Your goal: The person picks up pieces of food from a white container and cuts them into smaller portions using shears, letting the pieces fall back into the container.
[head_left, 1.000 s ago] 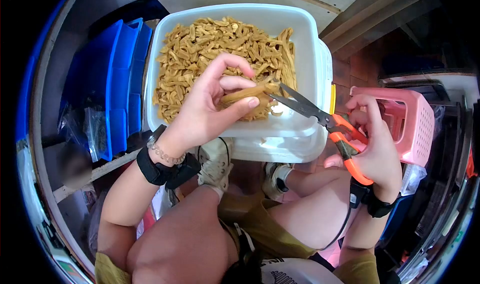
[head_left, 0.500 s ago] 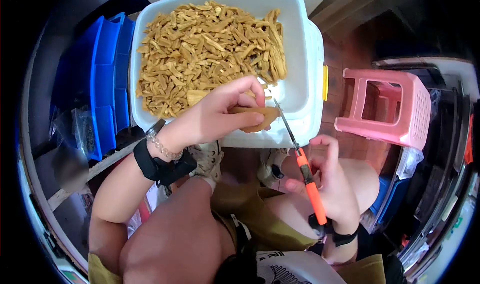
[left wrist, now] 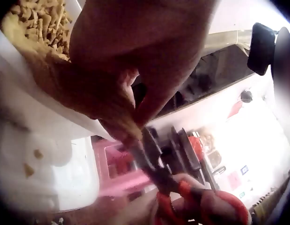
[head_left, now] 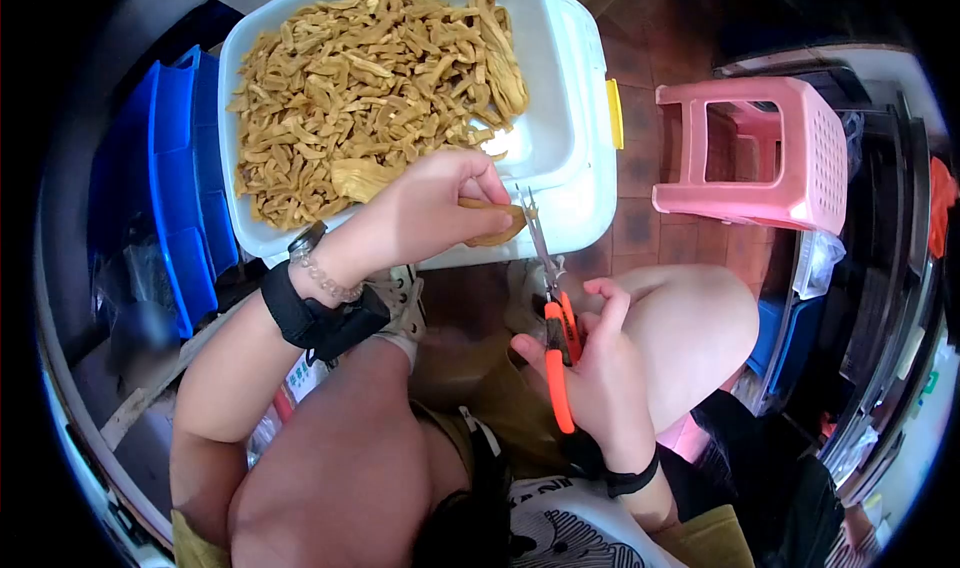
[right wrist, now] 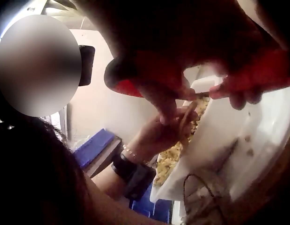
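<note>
Tan dried strip [head_left: 497, 230] is pinched in the left hand [head_left: 425, 213] just over the near rim of the white tub [head_left: 555, 93], with the left grip closed round the strip. Orange-handled scissors [head_left: 553, 313] are held by the right hand [head_left: 600, 388] just in front of the tub. The right grip is curled through the handles, blades nearly together, tips at the strip's end. The tub is filled with cut tan pieces [head_left: 370, 78]. Pink stool [head_left: 770, 158] is seen right of the tub, blue bins [head_left: 175, 168] left of it.
</note>
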`<action>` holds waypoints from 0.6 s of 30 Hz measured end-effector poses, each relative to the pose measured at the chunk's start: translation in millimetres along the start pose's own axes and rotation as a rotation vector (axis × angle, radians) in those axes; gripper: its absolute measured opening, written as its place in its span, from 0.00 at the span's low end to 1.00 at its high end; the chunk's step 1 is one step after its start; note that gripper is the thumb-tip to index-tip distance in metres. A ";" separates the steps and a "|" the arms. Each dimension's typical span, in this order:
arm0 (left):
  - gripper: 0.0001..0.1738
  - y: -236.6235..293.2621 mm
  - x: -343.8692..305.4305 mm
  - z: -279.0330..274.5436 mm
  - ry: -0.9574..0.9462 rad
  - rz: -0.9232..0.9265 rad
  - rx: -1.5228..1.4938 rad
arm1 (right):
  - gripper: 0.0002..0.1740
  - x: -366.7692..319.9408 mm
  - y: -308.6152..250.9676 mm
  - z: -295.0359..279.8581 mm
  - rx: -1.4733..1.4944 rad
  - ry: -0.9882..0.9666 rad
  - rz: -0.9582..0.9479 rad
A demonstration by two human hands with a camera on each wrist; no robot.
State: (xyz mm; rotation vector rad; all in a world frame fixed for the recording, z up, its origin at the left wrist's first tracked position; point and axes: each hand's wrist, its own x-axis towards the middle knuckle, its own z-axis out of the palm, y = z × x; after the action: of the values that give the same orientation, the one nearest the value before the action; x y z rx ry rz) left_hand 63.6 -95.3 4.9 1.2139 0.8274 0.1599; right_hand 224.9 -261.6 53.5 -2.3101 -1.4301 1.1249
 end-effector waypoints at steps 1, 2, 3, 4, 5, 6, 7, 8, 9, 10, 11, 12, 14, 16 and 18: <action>0.07 -3.0 2.3 0.8 -0.007 -0.016 0.023 | 0.46 -0.6 1.2 1.4 0.003 -0.006 0.009; 0.06 -4.7 4.5 1.5 -0.013 -0.032 0.046 | 0.46 -0.3 1.4 1.9 0.005 -0.005 0.015; 0.06 -4.6 6.3 2.0 -0.020 -0.034 0.046 | 0.47 0.5 1.6 2.2 0.016 -0.032 0.044; 0.06 -4.2 7.9 2.6 -0.015 -0.061 0.054 | 0.47 0.6 2.0 2.3 0.027 -0.059 0.072; 0.06 -4.2 9.1 3.1 -0.009 -0.088 0.061 | 0.47 0.5 3.6 3.3 0.028 -0.058 0.076; 0.06 -6.0 10.3 3.6 -0.012 -0.090 0.061 | 0.47 0.8 6.1 5.4 0.044 -0.057 0.055; 0.06 -9.1 11.4 4.1 0.002 -0.063 0.084 | 0.46 0.9 7.7 6.9 0.060 -0.055 0.034; 0.05 -10.8 12.2 4.2 0.015 -0.036 0.108 | 0.46 1.2 7.9 7.8 0.062 -0.055 0.036; 0.05 -10.8 12.7 3.9 0.013 -0.037 0.108 | 0.46 1.6 7.7 8.5 0.066 -0.064 0.049; 0.05 -10.5 13.4 3.5 -0.003 -0.032 0.113 | 0.45 1.9 7.9 9.0 0.070 -0.074 0.061; 0.04 -10.2 14.4 3.3 -0.018 -0.026 0.117 | 0.45 2.0 8.7 9.6 0.070 -0.074 0.063; 0.04 -10.0 15.3 3.5 -0.019 -0.026 0.117 | 0.45 2.3 9.7 10.3 0.062 -0.060 0.061; 0.07 -10.2 16.9 3.9 -0.014 -0.027 0.075 | 0.44 2.2 9.7 11.4 0.056 -0.047 0.063; 0.05 -9.2 18.7 3.7 -0.026 -0.065 0.129 | 0.43 1.7 7.4 13.0 0.032 0.010 0.031; 0.03 -9.6 19.9 4.9 -0.038 -0.101 0.184 | 0.41 0.6 2.8 13.5 -0.046 0.008 0.055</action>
State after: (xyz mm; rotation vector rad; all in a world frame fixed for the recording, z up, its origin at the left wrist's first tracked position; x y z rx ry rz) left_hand 77.8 -92.2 -12.5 1.3396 0.8825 -0.0219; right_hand 217.6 -265.4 42.4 -2.3966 -1.4121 1.1077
